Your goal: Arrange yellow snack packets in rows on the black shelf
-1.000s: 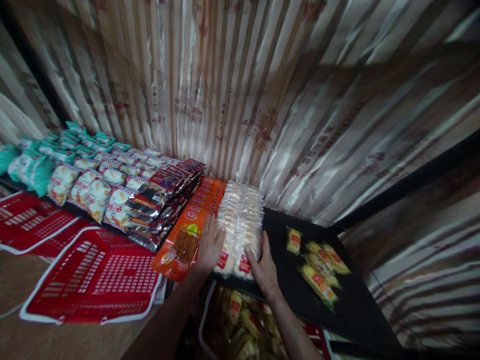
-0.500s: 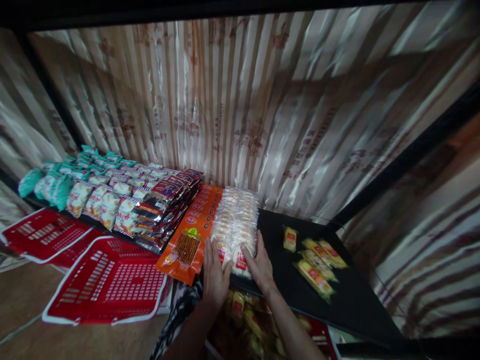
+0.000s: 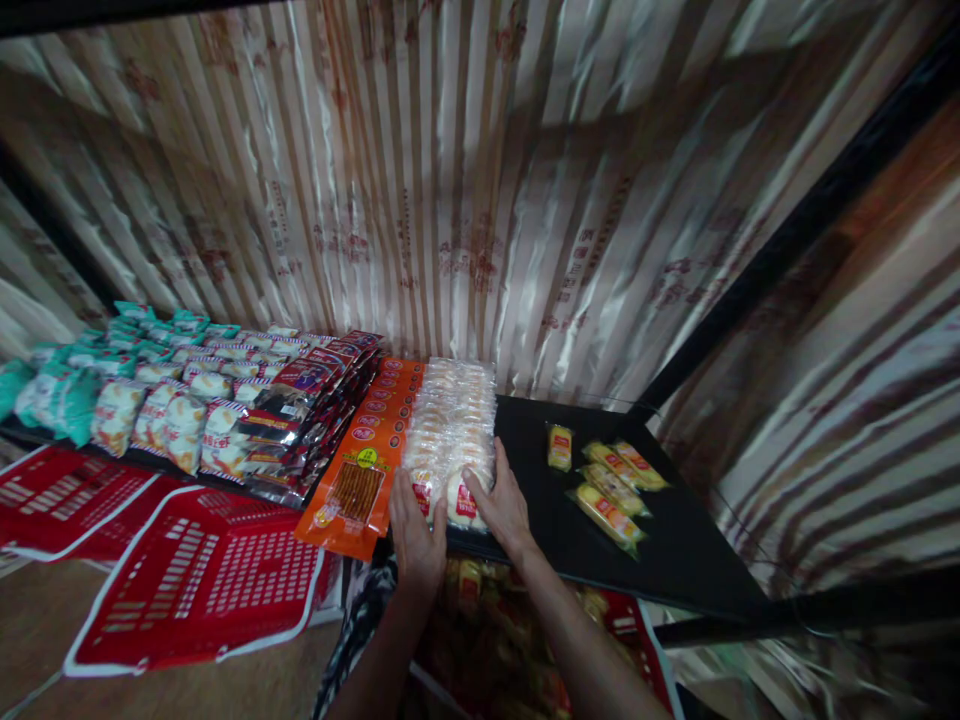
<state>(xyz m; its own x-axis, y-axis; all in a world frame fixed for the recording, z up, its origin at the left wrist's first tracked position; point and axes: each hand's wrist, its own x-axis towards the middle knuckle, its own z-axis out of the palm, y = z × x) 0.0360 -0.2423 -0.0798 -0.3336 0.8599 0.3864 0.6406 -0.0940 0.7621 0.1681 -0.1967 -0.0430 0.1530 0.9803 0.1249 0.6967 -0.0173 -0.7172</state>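
Note:
Two side-by-side rows of clear-wrapped white round snack packs (image 3: 455, 410), with red labels at the front, stand on the black shelf (image 3: 547, 545). My left hand (image 3: 416, 530) lies along the front left side of the rows, its fingers stretched out against the wrappers. On the other side my right hand (image 3: 504, 505) is spread, with the fingers along the right side and the thumb over the front pack. Both hands touch the packs without closing round one. A large orange snack bag (image 3: 365, 450) lies directly left of my left hand.
Loose yellow wrapped cakes (image 3: 609, 517) lie to the right on the shelf. Stacked dark red packets (image 3: 319, 400), white snack bags (image 3: 184, 425) and teal bags (image 3: 64, 395) extend leftward. Red baskets (image 3: 210, 570) stand below left; another basket (image 3: 649, 650) holds yellow packs under my arms.
The view has shifted, so the shelf goods appear slightly farther left. My hands keep their places on both sides of the white packs, which look little changed.

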